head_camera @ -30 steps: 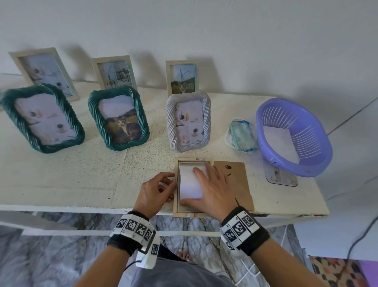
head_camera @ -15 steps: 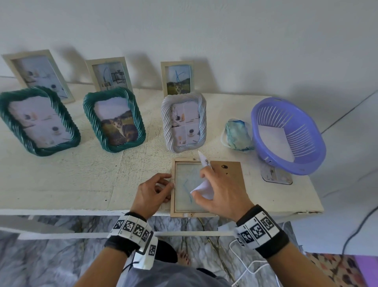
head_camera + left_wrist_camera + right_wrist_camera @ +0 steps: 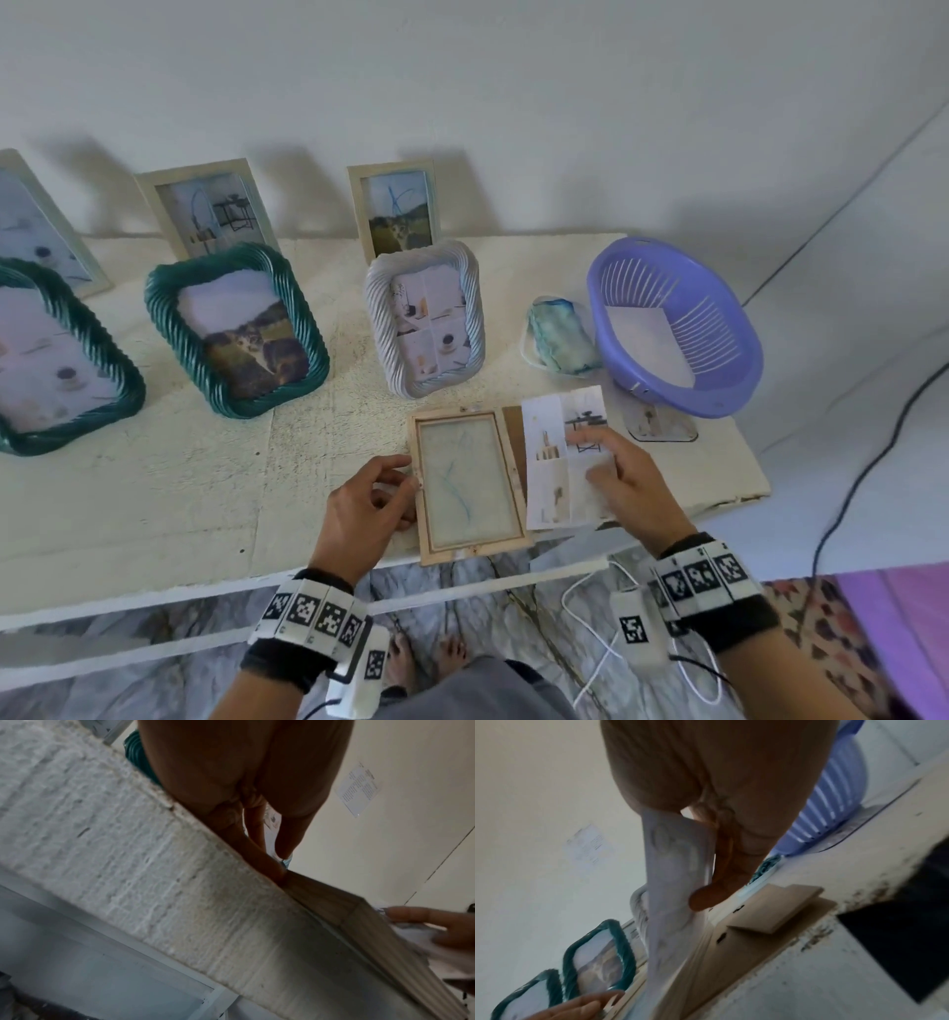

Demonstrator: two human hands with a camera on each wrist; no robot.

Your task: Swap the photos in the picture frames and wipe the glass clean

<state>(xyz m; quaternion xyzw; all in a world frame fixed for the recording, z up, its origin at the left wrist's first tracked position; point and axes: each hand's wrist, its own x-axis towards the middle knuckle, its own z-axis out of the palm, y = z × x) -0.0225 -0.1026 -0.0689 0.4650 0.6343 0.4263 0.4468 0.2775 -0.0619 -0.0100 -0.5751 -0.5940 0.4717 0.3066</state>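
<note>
A pale wooden frame lies face down at the table's front edge, its glass bare and marked with a blue scribble. My left hand grips the frame's left rail; its fingers touch that edge in the left wrist view. My right hand pinches a photo and holds it picture side up, just right of the frame. In the right wrist view the photo hangs from my fingers above the brown backing board.
Two green twisted frames and a white one stand behind, with beige frames against the wall. A blue-green cloth lies beside a purple basket. A dark cable hangs to the right of the table.
My right hand lifted the photo out of the frame, turned it picture side up and carried it right, baring the glass. The left hand stayed on the frame's left edge.
</note>
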